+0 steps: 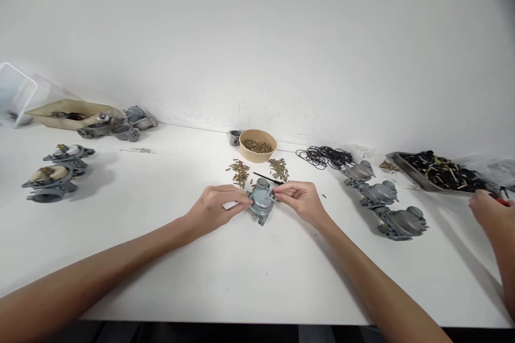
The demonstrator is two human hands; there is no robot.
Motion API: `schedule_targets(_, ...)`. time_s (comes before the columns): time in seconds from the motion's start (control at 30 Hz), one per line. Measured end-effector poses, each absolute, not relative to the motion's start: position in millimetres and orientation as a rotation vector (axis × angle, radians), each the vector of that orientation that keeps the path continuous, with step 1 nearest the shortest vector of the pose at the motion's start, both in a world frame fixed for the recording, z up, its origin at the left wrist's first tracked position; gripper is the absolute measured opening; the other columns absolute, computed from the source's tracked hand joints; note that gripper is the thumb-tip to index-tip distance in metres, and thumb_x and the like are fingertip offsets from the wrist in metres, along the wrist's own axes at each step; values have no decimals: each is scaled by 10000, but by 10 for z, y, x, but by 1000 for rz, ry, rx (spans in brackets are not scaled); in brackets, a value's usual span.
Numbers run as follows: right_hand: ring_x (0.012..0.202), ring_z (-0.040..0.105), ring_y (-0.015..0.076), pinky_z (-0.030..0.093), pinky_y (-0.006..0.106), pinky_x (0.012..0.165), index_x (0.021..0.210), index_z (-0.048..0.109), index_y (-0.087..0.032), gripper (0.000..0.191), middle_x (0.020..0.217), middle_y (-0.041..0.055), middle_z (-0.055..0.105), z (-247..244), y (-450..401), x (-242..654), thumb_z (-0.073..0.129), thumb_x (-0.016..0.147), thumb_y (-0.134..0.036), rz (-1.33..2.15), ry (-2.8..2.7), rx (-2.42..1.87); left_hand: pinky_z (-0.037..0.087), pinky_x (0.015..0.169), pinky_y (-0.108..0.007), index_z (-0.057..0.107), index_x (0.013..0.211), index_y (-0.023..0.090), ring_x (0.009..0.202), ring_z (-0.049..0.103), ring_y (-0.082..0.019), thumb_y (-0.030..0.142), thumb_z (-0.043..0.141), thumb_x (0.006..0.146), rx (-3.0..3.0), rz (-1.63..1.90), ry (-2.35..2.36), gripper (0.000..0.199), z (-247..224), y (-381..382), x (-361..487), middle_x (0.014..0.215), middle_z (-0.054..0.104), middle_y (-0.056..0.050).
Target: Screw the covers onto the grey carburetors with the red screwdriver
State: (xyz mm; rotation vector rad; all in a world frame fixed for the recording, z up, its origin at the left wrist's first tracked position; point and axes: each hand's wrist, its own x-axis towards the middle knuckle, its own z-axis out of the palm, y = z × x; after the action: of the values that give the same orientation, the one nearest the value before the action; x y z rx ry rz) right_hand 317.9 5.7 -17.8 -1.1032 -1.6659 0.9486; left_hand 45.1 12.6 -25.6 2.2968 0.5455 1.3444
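Observation:
A grey metal carburetor-like part rests on the white table between my hands. My left hand is closed on its left edge, thumb and fingers together. On the other side, my right hand pinches at the part's right edge; whether it also holds a small piece there is too small to tell. Just behind the part lies a thin black tool. Small brass pieces form two piles, one at the left and one at the right, in front of a round tub of similar pieces.
Assembled grey parts stand at the right, near black rubber rings and a metal tray. Another person's hand is at the far right. At left are open grey parts and a yellowish tray.

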Motion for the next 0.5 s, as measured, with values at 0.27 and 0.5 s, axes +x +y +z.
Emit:
schedule_targets(0.27,703,779,234,653,330,676,762,834,-231,176,767,75,809,-127,35,3251,905,718,-386,891,-1727,-1085,604,676,-228,800,941,191,751,747,-147,182,713,942,2183,1245,754,87,-225,147,448,918,816,-28)
schedule_targets(0.5,687,765,207,628,302,663,737,814,-230,156,747,64,802,-105,20,3248,902,725,-358,886,-1758,-1050,611,677,-238,823,947,188,816,773,-173,186,715,944,2149,1230,727,108,-253,164,444,954,823,-48)
